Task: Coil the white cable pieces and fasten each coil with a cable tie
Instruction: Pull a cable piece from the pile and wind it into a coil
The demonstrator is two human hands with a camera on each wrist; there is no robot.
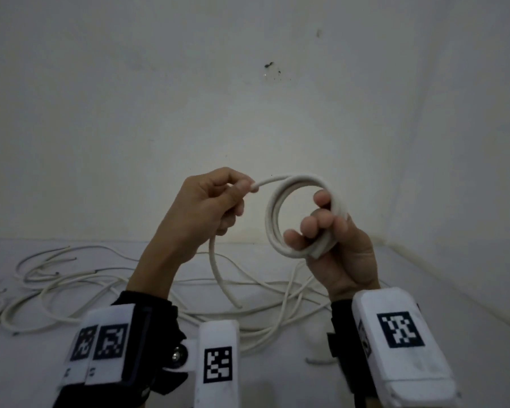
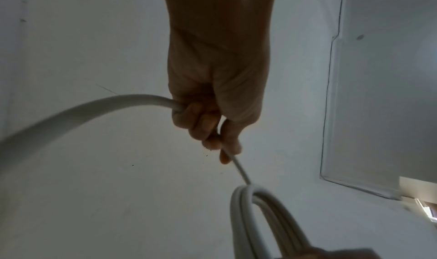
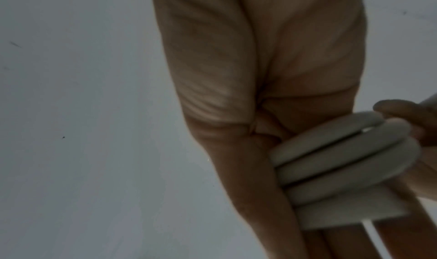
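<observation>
A round coil of white cable (image 1: 273,213) is held up in front of the wall. My right hand (image 1: 324,231) grips its right side, fingers curled through the ring; the right wrist view shows several turns (image 3: 335,162) stacked against the palm. My left hand (image 1: 215,198) grips the same cable's free run just left of the coil. The loose tail (image 1: 218,275) curves down from that fist and ends above the floor. In the left wrist view the cable (image 2: 78,111) enters the fist (image 2: 208,124) and runs on to the coil (image 2: 260,216). No cable tie is visible.
Several loose white cable pieces (image 1: 86,278) lie tangled on the pale floor (image 1: 424,290) below my hands, spreading left to the frame edge. A plain wall (image 1: 248,98) stands close behind, with a corner at right.
</observation>
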